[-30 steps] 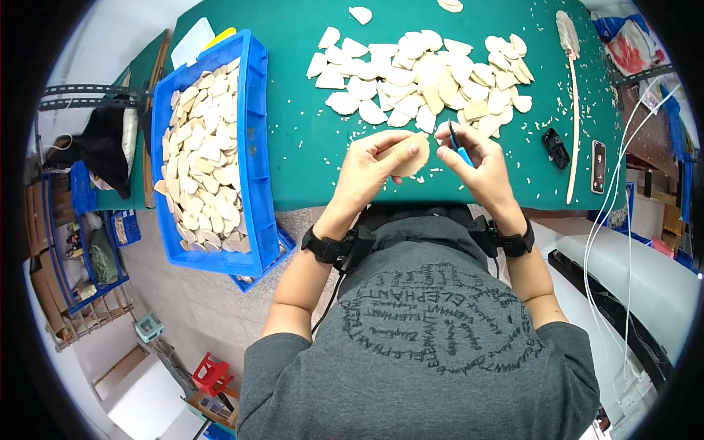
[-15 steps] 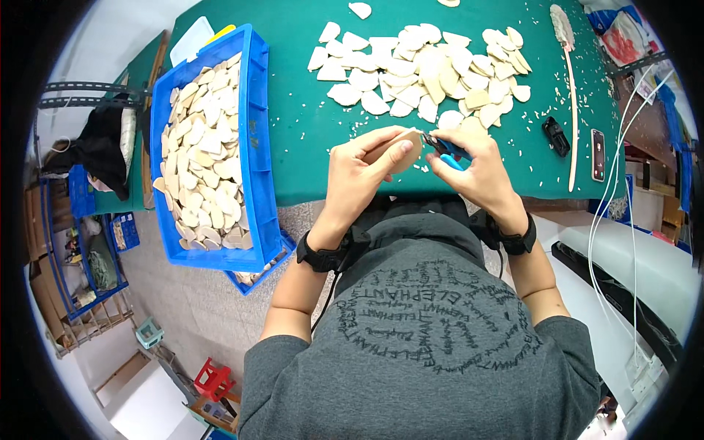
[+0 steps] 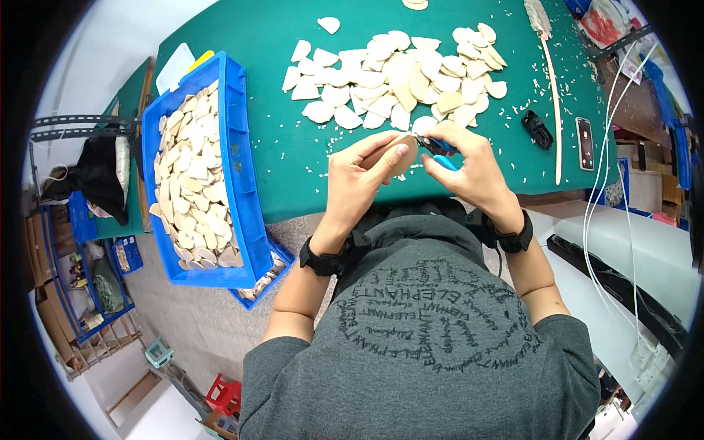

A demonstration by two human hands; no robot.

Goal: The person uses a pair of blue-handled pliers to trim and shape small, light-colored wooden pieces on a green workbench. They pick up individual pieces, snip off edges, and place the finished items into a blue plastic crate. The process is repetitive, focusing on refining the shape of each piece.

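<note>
Near the front edge of the green table, my left hand pinches a flat beige piece with a rounded edge between thumb and fingers. My right hand is closed around blue-handled nippers. Their dark jaws sit at the upper right edge of the beige piece; whether they bite into it is too small to tell. Just beyond my hands lies a loose pile of similar flat beige pieces, several of them half-round.
At left a blue crate holds many beige pieces. A feathery-ended stick, a black clip-like object and a phone lie on the right of the green table. Small pale scraps are scattered about. White cables hang at right.
The view has shifted, so table, pile and crate appear turned and moved leftward. My hands keep the same grip, with the nippers still at the edge of the beige piece.
</note>
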